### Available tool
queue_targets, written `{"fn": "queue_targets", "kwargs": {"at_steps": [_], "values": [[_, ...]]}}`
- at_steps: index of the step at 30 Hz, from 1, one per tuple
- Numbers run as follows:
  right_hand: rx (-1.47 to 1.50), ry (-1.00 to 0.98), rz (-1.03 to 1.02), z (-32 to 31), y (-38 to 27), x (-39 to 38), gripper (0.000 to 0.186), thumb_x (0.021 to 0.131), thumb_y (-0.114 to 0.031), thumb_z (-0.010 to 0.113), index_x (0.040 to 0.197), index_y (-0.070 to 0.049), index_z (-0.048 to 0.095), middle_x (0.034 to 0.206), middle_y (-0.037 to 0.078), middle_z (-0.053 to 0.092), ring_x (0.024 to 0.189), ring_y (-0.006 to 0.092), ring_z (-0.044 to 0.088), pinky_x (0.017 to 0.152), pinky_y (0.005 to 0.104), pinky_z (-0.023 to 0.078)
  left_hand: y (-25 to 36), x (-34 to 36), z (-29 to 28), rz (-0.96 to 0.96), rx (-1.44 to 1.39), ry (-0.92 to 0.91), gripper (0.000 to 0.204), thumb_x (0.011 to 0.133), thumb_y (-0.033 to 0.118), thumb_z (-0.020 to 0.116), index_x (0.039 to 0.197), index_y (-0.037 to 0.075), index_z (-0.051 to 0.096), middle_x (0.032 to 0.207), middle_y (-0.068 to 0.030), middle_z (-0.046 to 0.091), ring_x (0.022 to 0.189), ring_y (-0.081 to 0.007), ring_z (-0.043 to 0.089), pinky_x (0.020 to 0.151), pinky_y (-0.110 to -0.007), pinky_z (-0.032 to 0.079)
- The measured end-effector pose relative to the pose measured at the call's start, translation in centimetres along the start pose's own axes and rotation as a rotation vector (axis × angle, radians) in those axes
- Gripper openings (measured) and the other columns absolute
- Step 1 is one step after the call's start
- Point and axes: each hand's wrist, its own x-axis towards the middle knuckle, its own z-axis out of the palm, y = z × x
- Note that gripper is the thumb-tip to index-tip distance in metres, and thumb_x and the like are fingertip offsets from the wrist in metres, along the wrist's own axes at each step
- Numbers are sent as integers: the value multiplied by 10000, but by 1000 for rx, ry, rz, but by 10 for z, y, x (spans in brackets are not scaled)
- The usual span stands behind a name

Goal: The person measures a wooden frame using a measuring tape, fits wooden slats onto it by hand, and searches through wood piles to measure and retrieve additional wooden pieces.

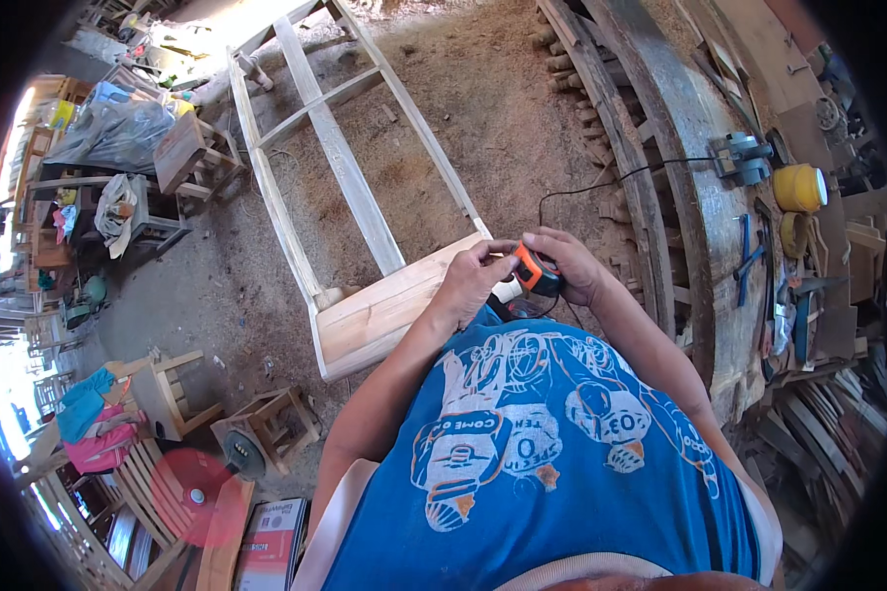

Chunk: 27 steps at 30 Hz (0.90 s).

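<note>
In the head view an orange-and-black tape measure is held at waist height in front of my blue shirt, between both hands. My right hand wraps round its right side, thumb near the top. My left hand has its fingers closed at the left end of it. Beneath and beyond them lies a pale wooden bed-like frame, with long rails, crosspieces and a wide plank panel at its near end. A white cylindrical object, partly hidden, sits beside the panel under my hands.
A long workbench on the right carries a blue power tool with a cord, hand tools and a yellow container. Wooden stools, furniture pieces and cloth-covered items line the left. Sawdust covers the dirt floor.
</note>
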Motion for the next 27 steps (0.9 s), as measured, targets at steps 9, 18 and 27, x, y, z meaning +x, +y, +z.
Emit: {"fn": "queue_targets", "kwargs": {"at_steps": [9,18,27], "values": [[-716,43,-222,26,6,-11,658,803,-479,765,1159,51,607,977,127,663,886,183,629,772,321,528,-9,-8,-8,-76,-61,93,347,877,132,690,1151,-67,616,1027,-102,666,920,-164,643,847,-275,513],[-1084,-96,-248,9,14,-4,478,774,-328,719,1125,-12,647,925,173,683,840,275,672,770,375,527,-22,-20,-28,-101,10,170,234,807,141,746,954,-38,712,812,-59,685,755,-124,619,721,-261,492],[-1329,144,-11,-115,89,-20,292,810,-227,629,989,-3,681,901,184,688,808,296,677,733,395,522,8,-54,-166,45,-147,643,185,796,125,744,927,-6,732,811,-59,692,747,-126,598,699,-259,463]]}}
